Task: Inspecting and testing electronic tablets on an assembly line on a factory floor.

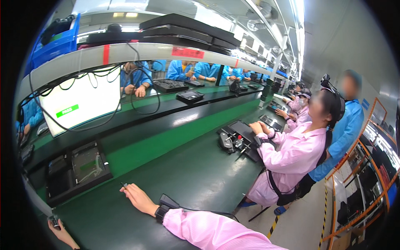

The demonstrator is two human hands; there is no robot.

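At the lower left, my left hand [62,234] is closed around a small dark object with a shiny edge [54,222], too small to name. My right hand [139,199] reaches over the green bench from the lower right, thumb and fingers pinched on a small dark piece [124,184] that sticks out past the fingertips. A black wristband [161,211] sits at the pink cuff. Beyond both hands lies a black tray [95,184]. An opened flat device [88,164] with pale cables rests in it, apart from my hands.
A lit screen [85,104] hangs at the left, with a looping black cable [159,98]. Along the bench [187,179] to the right, a co-worker in pink [293,152] works at a black fixture [239,139]. An orange rack [333,208] stands at far right.
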